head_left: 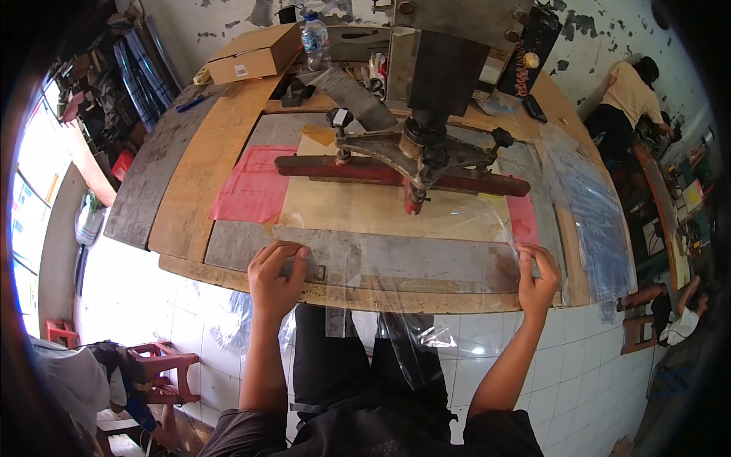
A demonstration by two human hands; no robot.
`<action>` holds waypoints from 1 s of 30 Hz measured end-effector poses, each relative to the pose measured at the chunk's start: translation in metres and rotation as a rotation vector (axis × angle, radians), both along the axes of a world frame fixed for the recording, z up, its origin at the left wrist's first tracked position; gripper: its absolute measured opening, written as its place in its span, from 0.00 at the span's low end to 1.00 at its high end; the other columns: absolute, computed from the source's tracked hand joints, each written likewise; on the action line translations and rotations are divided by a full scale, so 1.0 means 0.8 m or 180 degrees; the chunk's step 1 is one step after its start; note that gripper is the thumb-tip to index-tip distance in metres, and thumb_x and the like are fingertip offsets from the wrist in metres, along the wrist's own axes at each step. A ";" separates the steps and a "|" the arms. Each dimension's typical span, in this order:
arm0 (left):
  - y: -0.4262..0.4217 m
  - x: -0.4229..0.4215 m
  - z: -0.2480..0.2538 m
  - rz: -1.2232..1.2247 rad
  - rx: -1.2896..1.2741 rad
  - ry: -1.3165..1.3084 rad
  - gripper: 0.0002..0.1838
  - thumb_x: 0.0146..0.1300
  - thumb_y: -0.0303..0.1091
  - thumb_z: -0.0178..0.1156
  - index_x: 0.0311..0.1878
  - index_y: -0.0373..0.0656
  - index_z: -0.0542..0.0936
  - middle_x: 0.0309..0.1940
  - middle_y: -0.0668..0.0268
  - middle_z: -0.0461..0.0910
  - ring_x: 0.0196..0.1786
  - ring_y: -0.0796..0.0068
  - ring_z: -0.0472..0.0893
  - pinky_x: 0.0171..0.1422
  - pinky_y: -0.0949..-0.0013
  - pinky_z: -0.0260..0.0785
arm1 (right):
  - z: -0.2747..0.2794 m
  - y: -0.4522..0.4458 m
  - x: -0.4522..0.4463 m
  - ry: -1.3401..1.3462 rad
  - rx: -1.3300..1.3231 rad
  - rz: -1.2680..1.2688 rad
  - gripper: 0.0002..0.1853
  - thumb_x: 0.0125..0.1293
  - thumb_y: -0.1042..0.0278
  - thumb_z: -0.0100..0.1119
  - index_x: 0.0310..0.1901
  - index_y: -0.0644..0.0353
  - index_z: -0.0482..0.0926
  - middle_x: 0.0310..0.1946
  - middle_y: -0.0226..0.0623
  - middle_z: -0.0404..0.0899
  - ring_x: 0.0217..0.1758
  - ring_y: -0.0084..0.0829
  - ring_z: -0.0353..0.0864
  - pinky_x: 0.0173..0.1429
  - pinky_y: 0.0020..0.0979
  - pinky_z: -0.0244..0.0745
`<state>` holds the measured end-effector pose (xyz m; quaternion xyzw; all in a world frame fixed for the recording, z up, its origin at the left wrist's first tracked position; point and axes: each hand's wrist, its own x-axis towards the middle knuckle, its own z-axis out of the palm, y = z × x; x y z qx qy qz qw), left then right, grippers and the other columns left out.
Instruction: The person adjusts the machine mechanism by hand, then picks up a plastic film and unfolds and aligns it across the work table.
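Note:
A clear plastic sheet (415, 276) stretches between my hands over the front of the work table, its lower part hanging past the edge. My left hand (276, 276) pinches its left side near a small slot in the tabletop. At the right end, my right hand (537, 278) has thumb and fingers closed on the sheet's other side. Beyond them, a press head with a red-edged bar (358, 171) stands over a cream-coloured sheet (365, 217), with pink pieces (247, 183) at its ends. Exactly where the transparent sheet ends is hard to see.
A stack of clear plastic (598, 228) lies along the table's right side. At the back are a cardboard box (255, 55), a water bottle (314, 42) and a black phone (534, 109). Red stools (164, 373) stand lower left. Other people are at both sides.

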<state>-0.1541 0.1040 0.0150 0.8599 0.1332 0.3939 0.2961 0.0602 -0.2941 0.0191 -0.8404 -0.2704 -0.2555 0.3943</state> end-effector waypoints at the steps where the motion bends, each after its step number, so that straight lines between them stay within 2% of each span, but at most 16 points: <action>1: 0.000 0.000 0.001 -0.0005 -0.0017 -0.0001 0.02 0.65 0.25 0.70 0.37 0.37 0.86 0.36 0.60 0.89 0.40 0.57 0.87 0.47 0.60 0.77 | -0.001 0.000 0.000 0.0000 0.0016 -0.0010 0.06 0.73 0.73 0.66 0.44 0.65 0.88 0.43 0.41 0.91 0.48 0.42 0.90 0.57 0.38 0.80; 9: 0.000 -0.001 0.000 0.0009 -0.0003 0.0007 0.02 0.66 0.25 0.69 0.37 0.37 0.86 0.36 0.60 0.89 0.40 0.57 0.88 0.48 0.60 0.77 | 0.001 0.001 -0.002 -0.0061 0.0021 -0.0062 0.05 0.72 0.73 0.66 0.43 0.65 0.88 0.42 0.41 0.91 0.47 0.42 0.90 0.55 0.38 0.81; 11: -0.001 -0.002 0.001 0.0005 -0.0021 0.0066 0.03 0.68 0.21 0.66 0.38 0.35 0.87 0.36 0.57 0.89 0.41 0.61 0.89 0.50 0.64 0.78 | 0.002 0.002 -0.003 -0.0006 0.0040 -0.0087 0.05 0.72 0.73 0.66 0.43 0.65 0.88 0.41 0.41 0.91 0.46 0.42 0.89 0.55 0.38 0.81; 14: -0.001 -0.002 0.002 -0.0004 -0.0013 0.0064 0.03 0.68 0.21 0.66 0.37 0.35 0.87 0.36 0.57 0.89 0.40 0.62 0.89 0.50 0.64 0.78 | 0.003 0.002 -0.003 -0.0018 0.0035 -0.0085 0.05 0.72 0.73 0.66 0.42 0.66 0.88 0.41 0.41 0.91 0.46 0.42 0.89 0.54 0.38 0.81; 30: -0.001 -0.002 0.003 0.0029 0.0029 0.0103 0.03 0.68 0.22 0.66 0.38 0.34 0.87 0.36 0.57 0.89 0.40 0.62 0.89 0.49 0.65 0.78 | 0.001 0.001 -0.002 -0.0059 0.0049 -0.0074 0.06 0.72 0.72 0.67 0.42 0.65 0.89 0.40 0.41 0.91 0.45 0.41 0.90 0.54 0.38 0.81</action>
